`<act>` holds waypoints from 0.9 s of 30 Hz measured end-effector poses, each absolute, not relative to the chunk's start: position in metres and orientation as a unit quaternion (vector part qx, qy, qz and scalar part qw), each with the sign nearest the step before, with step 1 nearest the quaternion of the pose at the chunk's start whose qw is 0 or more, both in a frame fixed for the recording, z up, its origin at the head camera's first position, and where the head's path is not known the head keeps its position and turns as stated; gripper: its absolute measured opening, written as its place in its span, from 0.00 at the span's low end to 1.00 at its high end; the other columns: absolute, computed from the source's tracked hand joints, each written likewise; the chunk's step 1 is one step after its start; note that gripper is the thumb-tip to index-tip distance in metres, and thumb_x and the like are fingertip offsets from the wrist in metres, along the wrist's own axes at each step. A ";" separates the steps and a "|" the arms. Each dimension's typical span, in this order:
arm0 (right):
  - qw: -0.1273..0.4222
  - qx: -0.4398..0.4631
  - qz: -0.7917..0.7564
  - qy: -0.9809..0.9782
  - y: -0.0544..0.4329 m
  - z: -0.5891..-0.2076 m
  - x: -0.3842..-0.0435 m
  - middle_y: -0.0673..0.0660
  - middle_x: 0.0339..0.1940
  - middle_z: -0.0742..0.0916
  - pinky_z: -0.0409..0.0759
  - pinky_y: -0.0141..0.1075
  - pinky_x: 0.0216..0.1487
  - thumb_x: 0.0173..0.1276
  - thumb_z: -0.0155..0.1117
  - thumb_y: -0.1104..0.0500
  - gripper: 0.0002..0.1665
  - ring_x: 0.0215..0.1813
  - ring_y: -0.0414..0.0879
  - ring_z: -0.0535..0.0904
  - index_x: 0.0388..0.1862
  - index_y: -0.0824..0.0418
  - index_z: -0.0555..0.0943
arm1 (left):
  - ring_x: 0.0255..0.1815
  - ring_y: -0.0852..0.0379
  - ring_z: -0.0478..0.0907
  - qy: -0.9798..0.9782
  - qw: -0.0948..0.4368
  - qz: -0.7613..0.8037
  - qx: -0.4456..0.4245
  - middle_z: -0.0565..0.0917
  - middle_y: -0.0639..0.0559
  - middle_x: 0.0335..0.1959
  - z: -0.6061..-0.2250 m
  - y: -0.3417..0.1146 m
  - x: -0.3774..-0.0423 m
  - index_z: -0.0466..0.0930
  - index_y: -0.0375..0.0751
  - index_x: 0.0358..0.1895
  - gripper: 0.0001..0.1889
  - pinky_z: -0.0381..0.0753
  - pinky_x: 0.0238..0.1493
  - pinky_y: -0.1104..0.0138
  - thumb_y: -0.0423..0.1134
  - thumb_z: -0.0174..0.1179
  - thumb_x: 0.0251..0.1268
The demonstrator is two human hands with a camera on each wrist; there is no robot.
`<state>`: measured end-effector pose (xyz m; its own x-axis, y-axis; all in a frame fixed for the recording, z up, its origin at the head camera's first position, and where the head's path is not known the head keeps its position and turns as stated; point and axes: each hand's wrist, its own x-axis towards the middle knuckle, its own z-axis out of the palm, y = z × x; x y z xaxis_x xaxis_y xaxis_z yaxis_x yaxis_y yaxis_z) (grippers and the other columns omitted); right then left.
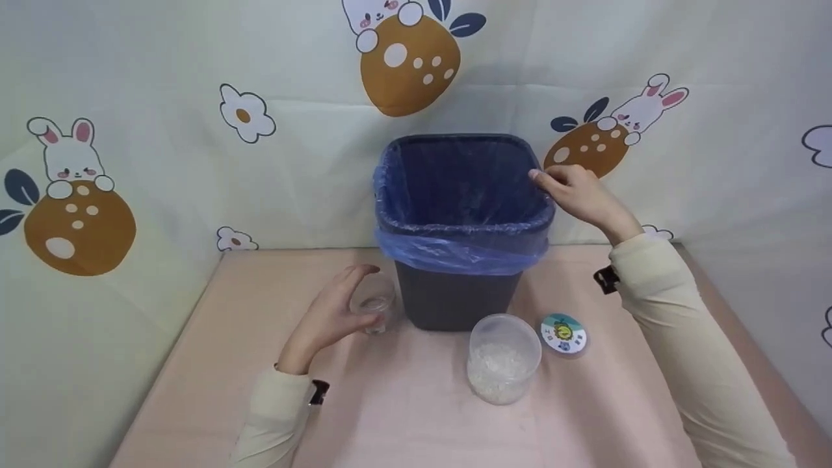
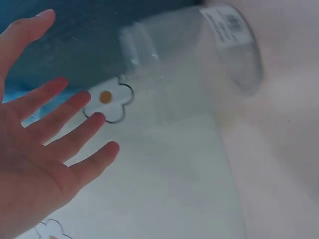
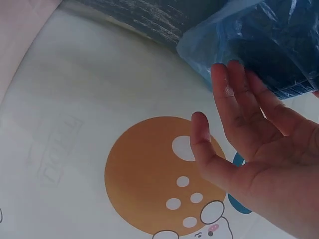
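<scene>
Beside the bin's left side is a clear plastic jar [image 1: 376,300]; in the left wrist view the jar [image 2: 174,47] shows a ridged neck and a white label. My left hand [image 1: 335,309] is next to it, fingers spread and apart from it in the left wrist view. A dark trash bin [image 1: 461,296] stands against the wall, lined with a blue plastic bag [image 1: 455,250] folded over its rim. My right hand [image 1: 582,192] holds the bin's right rim, thumb on top, fingers against the bag outside. The thumb is mostly out of the right wrist view.
In front of the bin stands an uncovered translucent container [image 1: 504,361] partly filled with whitish grains. A round lid [image 1: 563,335] with a printed label lies to its right. Pale cloth walls [image 1: 305,169] with rabbit and flower prints enclose the pink table [image 1: 416,416].
</scene>
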<state>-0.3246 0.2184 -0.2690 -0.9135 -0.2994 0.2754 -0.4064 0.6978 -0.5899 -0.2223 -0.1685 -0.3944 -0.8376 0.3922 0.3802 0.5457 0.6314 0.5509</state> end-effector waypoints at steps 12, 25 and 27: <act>0.059 0.191 0.403 -0.893 0.249 -0.288 -0.309 0.66 0.46 0.83 0.74 0.33 0.43 0.78 0.44 0.47 0.29 0.48 0.58 0.80 0.58 0.72 0.74 | 0.56 0.41 0.74 -0.893 0.069 -0.286 -0.340 0.77 0.38 0.56 -0.397 -0.129 -0.201 0.70 0.32 0.60 0.35 0.73 0.56 0.52 0.35 0.74 0.46; 0.038 0.223 0.381 -0.896 0.268 -0.350 -0.271 0.61 0.48 0.84 0.77 0.33 0.47 0.73 0.56 0.60 0.15 0.49 0.55 0.80 0.52 0.69 0.79 | 0.45 0.47 0.80 -0.882 -0.055 -0.263 -0.388 0.80 0.41 0.52 -0.427 -0.083 -0.200 0.70 0.35 0.60 0.36 0.78 0.46 0.64 0.40 0.76 0.46; 0.027 0.234 0.376 -0.896 0.267 -0.360 -0.266 0.60 0.47 0.85 0.78 0.40 0.48 0.73 0.56 0.60 0.14 0.49 0.54 0.80 0.51 0.68 0.80 | 0.49 0.47 0.79 -0.873 -0.072 -0.270 -0.399 0.79 0.41 0.53 -0.432 -0.075 -0.203 0.70 0.35 0.61 0.37 0.76 0.50 0.65 0.40 0.76 0.45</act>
<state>-0.2660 0.2674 -0.3598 -0.8889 -0.3989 0.2253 -0.4402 0.6075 -0.6612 -0.2034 -0.0751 -0.4315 -0.6718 0.7353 0.0896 0.6572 0.5360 0.5299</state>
